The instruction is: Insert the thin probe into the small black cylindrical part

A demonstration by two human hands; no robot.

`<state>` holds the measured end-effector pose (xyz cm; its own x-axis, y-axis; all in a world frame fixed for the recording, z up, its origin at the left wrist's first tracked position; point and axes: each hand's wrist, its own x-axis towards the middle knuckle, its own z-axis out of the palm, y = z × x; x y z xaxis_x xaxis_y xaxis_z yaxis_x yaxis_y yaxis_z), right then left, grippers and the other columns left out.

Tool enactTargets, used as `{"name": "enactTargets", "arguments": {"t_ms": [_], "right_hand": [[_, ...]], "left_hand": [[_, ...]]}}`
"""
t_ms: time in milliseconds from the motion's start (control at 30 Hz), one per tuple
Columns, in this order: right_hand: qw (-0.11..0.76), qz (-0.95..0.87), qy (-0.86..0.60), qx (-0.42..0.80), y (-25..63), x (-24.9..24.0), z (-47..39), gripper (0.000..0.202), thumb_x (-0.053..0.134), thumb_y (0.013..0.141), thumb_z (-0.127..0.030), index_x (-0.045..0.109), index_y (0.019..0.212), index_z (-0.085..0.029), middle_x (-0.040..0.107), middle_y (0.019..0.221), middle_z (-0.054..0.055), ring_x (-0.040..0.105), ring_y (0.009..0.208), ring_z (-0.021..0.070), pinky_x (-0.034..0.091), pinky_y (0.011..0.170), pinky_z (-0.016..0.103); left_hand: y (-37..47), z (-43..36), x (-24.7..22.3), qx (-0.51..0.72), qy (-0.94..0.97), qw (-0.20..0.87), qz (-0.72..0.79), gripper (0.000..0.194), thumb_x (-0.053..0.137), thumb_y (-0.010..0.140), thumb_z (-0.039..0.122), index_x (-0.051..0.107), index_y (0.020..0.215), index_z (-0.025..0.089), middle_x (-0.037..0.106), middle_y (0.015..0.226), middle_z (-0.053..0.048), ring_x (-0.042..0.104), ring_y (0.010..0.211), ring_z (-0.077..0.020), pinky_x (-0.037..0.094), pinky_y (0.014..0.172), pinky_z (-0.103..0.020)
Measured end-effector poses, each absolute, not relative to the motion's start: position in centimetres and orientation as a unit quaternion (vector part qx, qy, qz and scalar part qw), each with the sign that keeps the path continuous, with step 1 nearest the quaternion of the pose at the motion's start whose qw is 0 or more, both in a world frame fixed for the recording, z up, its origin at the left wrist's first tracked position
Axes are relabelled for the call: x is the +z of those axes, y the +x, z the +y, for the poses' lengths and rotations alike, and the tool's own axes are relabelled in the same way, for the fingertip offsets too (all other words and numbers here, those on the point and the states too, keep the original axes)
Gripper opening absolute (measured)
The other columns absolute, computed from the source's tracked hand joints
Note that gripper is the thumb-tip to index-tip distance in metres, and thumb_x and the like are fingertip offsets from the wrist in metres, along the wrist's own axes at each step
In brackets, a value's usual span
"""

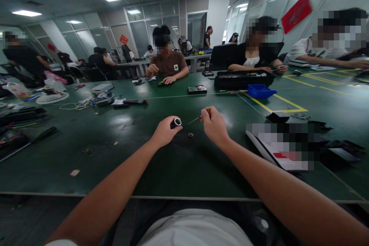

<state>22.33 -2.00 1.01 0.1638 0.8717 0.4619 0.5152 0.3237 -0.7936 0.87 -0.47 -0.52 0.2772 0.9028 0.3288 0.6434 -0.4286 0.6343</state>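
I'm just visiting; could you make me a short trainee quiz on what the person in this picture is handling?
1. Which hand holds the thin red-handled tool? A: left; B: right; C: neither.
2. True or false: the small round part is held in the left hand.
3. What colour is the small bin beyond the right hand?

Key: 1. B. 2. False; it lies on the table, and the left hand holds a black cylinder. 3. Blue.

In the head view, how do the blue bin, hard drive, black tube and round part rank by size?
1. Blue bin
2. Hard drive, black tube: unsure; the tube is nearer and partly hidden
3. Round part
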Motion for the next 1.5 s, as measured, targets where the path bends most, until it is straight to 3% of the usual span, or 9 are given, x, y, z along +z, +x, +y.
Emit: {"name": "enactTargets", "arguments": {"t_ms": [133, 267, 467, 633, 767, 900, 1200, 1500], "right_hand": [[0.531, -0.617, -0.553, 0.177, 22.5, 1.1, -2.0, 0.023, 0.042, 0.098, -0.041, 0.054, 0.089, -0.024, 0.066, 0.076, 0.003, 0.062, 0.073, 0.0219, 0.041, 0.07, 0.035], [0.541, -0.612, -0.548, 0.179, 22.6, 1.1, -1.9, 0.022, 0.042, 0.098, -0.041, 0.054, 0.09, -0.024, 0.066, 0.077, 0.003, 0.062, 0.074, 0.022, 0.042, 0.071, 0.035], [0.547, -0.613, -0.541, 0.179, 22.7, 0.9, -1.8, 0.021, 0.041, 0.097, -0.041, 0.054, 0.091, -0.025, 0.066, 0.076, 0.002, 0.062, 0.074, 0.0218, 0.043, 0.072, 0.035], [0.554, -0.613, -0.534, 0.18, 22.7, 0.7, -1.6, 0.022, 0.041, 0.097, -0.042, 0.053, 0.09, -0.025, 0.066, 0.075, 0.002, 0.062, 0.072, 0.0213, 0.044, 0.072, 0.035], [0.557, -0.613, -0.531, 0.18, 22.7, 0.6, -1.4, 0.022, 0.041, 0.097, -0.042, 0.053, 0.09, -0.025, 0.066, 0.075, 0.002, 0.063, 0.073, 0.0213, 0.044, 0.072, 0.035], [0.56, -0.611, -0.525, 0.193, 22.8, 0.5, -1.4, 0.024, 0.041, 0.097, -0.044, 0.054, 0.09, -0.025, 0.066, 0.076, 0.002, 0.063, 0.074, 0.0215, 0.044, 0.072, 0.035], [0.557, -0.612, -0.521, 0.208, 22.7, 0.3, -1.3, 0.024, 0.041, 0.097, -0.044, 0.054, 0.09, -0.025, 0.065, 0.075, 0.002, 0.062, 0.073, 0.021, 0.044, 0.071, 0.035], [0.551, -0.613, -0.527, 0.207, 22.6, 0.4, -1.4, 0.024, 0.042, 0.098, -0.043, 0.054, 0.09, -0.025, 0.065, 0.075, 0.002, 0.061, 0.072, 0.0206, 0.043, 0.072, 0.035]], "left_hand": [[0.8, -0.4, -0.2, 0.374, 0.747, 0.286, 0.469, 0.04, 0.06, 0.091, 0.029, 0.055, 0.13, 0.022, 0.067, 0.119, -0.008, 0.064, 0.107, -0.0209, 0.048, 0.098, -0.038], [1.5, -0.9, 0.9, 0.355, 0.736, 0.343, 0.463, 0.031, 0.049, 0.094, 0.028, 0.054, 0.123, 0.021, 0.067, 0.111, -0.007, 0.065, 0.089, -0.0176, 0.052, 0.085, -0.034], [3.3, -1.7, 2.6, 0.204, 0.842, 0.234, 0.441, 0.025, 0.061, 0.088, 0.041, 0.067, 0.101, 0.021, 0.071, 0.098, -0.005, 0.064, 0.088, -0.0221, 0.05, 0.08, -0.035], [4.6, -0.8, 0.8, 0.11, 0.885, 0.131, 0.432, 0.031, 0.057, 0.09, 0.036, 0.069, 0.115, 0.023, 0.071, 0.114, -0.009, 0.066, 0.099, -0.0266, 0.049, 0.087, -0.038], [5.0, -0.3, -0.3, 0.07, 0.894, 0.1, 0.432, 0.03, 0.059, 0.089, 0.039, 0.071, 0.112, 0.024, 0.071, 0.108, -0.01, 0.067, 0.097, -0.028, 0.05, 0.084, -0.038], [4.6, -0.3, -0.3, 0.075, 0.897, 0.093, 0.426, 0.022, 0.058, 0.09, 0.035, 0.07, 0.104, 0.022, 0.07, 0.101, -0.01, 0.066, 0.09, -0.027, 0.05, 0.078, -0.037], [3.4, -0.1, -0.3, 0.055, 0.897, 0.091, 0.43, 0.028, 0.055, 0.093, 0.039, 0.065, 0.109, 0.02, 0.065, 0.111, -0.012, 0.064, 0.094, -0.0269, 0.049, 0.077, -0.037], [3.1, -0.5, 0.3, 0.094, 0.874, 0.082, 0.47, 0.023, 0.055, 0.091, 0.037, 0.065, 0.104, 0.021, 0.069, 0.093, -0.009, 0.064, 0.08, -0.025, 0.045, 0.068, -0.035]]}}
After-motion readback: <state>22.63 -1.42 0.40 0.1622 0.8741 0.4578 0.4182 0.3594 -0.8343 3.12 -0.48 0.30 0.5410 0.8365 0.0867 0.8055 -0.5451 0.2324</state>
